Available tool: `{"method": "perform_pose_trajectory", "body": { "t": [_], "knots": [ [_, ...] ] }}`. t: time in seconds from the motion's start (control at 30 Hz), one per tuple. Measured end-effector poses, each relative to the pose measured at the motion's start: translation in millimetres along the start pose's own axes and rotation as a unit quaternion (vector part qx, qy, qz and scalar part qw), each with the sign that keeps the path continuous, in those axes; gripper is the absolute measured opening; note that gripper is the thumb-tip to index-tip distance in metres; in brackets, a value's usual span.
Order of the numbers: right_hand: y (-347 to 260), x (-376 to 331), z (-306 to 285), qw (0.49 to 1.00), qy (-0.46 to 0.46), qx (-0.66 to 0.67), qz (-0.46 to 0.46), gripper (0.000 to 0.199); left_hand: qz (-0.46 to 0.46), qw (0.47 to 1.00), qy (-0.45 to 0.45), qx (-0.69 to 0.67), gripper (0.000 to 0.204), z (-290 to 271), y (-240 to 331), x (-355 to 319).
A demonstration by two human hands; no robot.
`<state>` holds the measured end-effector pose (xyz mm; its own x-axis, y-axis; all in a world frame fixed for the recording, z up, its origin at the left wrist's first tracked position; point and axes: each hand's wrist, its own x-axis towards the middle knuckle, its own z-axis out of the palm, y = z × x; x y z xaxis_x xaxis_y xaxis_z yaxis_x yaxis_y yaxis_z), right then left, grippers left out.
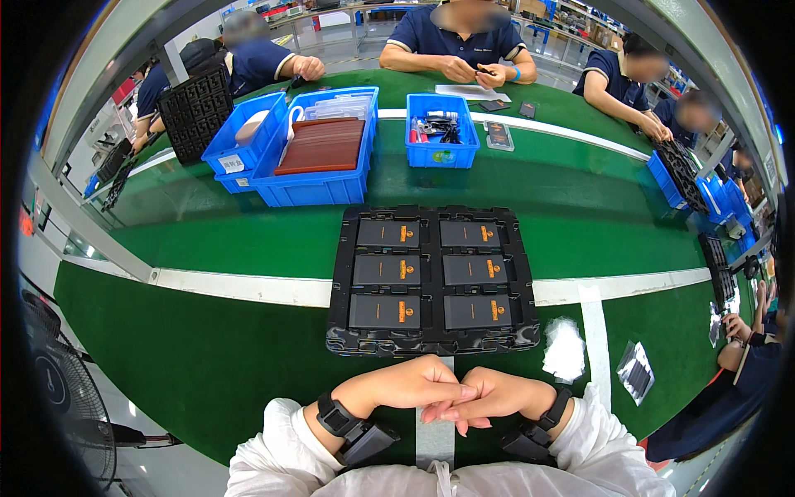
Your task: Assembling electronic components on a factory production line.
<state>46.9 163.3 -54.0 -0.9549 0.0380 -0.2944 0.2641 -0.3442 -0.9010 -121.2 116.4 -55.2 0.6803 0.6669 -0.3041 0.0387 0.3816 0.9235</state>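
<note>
My left hand point(418, 383) and my right hand point(495, 392) meet in front of me near the table's close edge. Their fingers curl and overlap loosely against each other, and no object shows between them. Each wrist wears a black strap with a dark box-shaped device under it. Just beyond my hands lies a black moulded tray point(431, 286). Several flat dark-grey rectangular packs, such as the near left one point(384, 312), fill its pockets in two columns, each with an orange mark. Neither hand touches the tray.
Clear plastic bags point(564, 351) lie right of the tray, with a silvery packet point(636, 373) farther right. Blue bins point(319, 192) stand far left, one holding brown sheets point(321, 147); a small blue bin point(441, 156) holds tools. Co-workers sit around the green table point(207, 331). A fan point(66, 398) stands left.
</note>
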Motion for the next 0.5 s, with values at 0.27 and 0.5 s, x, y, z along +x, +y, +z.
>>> {"method": "perform_pose_trajectory", "body": {
  "t": [0.27,0.5],
  "knots": [
    [1.8,0.1,-1.6,1.000,-0.006,0.002,-0.007,0.025,0.005,1.000,0.000,0.002,0.041,0.5,2.4,-0.3],
    [1.1,-0.3,-1.0,1.000,-0.007,0.007,0.002,0.025,0.004,1.000,0.001,-0.006,0.041,0.4,-0.2,-0.2]
  ]
}}
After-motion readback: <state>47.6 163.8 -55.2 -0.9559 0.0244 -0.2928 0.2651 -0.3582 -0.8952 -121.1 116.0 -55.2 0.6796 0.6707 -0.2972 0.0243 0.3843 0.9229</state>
